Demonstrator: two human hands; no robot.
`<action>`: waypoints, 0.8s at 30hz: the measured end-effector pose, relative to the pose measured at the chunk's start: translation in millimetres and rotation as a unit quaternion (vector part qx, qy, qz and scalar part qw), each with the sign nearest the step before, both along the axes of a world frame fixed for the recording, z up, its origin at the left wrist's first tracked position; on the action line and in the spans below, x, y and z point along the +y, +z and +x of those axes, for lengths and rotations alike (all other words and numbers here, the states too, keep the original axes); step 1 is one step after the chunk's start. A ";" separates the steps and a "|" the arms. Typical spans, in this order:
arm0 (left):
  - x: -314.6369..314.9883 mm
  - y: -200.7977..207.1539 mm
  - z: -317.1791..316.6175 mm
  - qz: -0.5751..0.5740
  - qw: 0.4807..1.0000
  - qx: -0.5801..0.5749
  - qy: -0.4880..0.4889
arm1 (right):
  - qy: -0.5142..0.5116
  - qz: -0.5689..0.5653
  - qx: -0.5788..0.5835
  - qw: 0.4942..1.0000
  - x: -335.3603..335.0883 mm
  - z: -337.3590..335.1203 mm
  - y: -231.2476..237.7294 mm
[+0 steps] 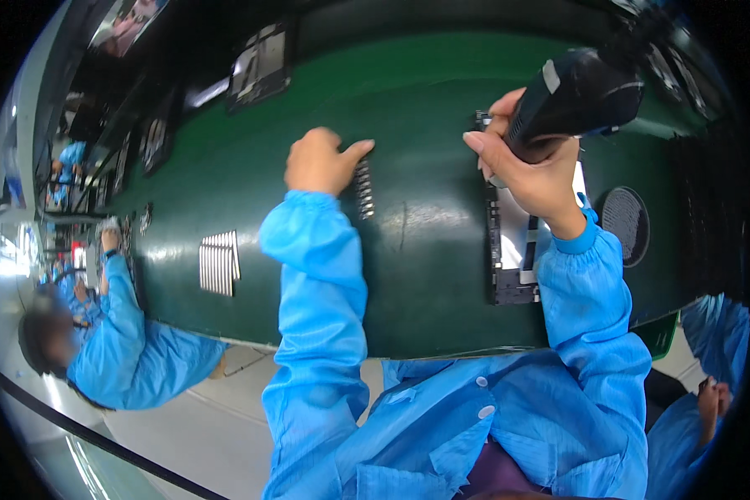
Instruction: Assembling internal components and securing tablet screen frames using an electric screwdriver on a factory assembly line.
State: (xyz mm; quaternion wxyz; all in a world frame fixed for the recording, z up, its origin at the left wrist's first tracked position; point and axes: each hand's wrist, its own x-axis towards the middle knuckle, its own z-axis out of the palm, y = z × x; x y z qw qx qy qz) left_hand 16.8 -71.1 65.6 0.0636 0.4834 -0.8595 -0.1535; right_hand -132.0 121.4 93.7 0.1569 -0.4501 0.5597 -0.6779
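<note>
My right hand (533,167) is wrapped round a black electric screwdriver (571,100), its cable end toward the upper right. It is over an opened flat electronic device (508,242) with a black frame and a silvery inside. Hand and tool hide the device's far part and the screwdriver's tip. To the left, my left hand (321,162) rests on or just above the table, thumb stretched to the right, apart from the curled fingers. Close to that thumb lies a short row of small metallic parts (365,192). I see nothing held in the left hand, though its fingertips are hidden.
A bundle of pale strips (218,263) lies left on the green table (425,308). A round dark mesh-like piece (625,225) is right of the device. Another flat device (261,65) stands at the back. A co-worker in blue (133,350) sits at the left; another's hands show lower right.
</note>
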 end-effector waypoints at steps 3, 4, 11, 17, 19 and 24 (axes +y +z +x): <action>-10.1 -7.2 9.3 0.012 1.000 0.006 -0.025 | -0.014 -0.102 0.015 0.995 16.2 -18.4 12.1; -13.3 -10.9 7.1 0.058 0.997 0.016 -0.040 | -0.035 -0.093 0.022 0.995 24.8 -27.4 15.5; 9.4 0.0 -3.8 0.048 0.985 0.077 -0.146 | -0.149 -0.029 0.123 0.981 121.3 -91.8 29.7; 17.6 6.8 -7.2 0.049 0.994 0.006 -0.099 | -0.240 -0.070 0.051 0.967 164.5 -122.7 -15.5; 23.2 5.3 -4.3 0.035 0.987 0.022 -0.153 | -0.243 -0.070 0.040 0.967 162.3 -122.7 -18.9; 27.2 -8.9 -0.9 0.190 0.957 0.103 -0.192 | -0.238 -0.044 0.038 0.969 159.6 -122.6 -22.3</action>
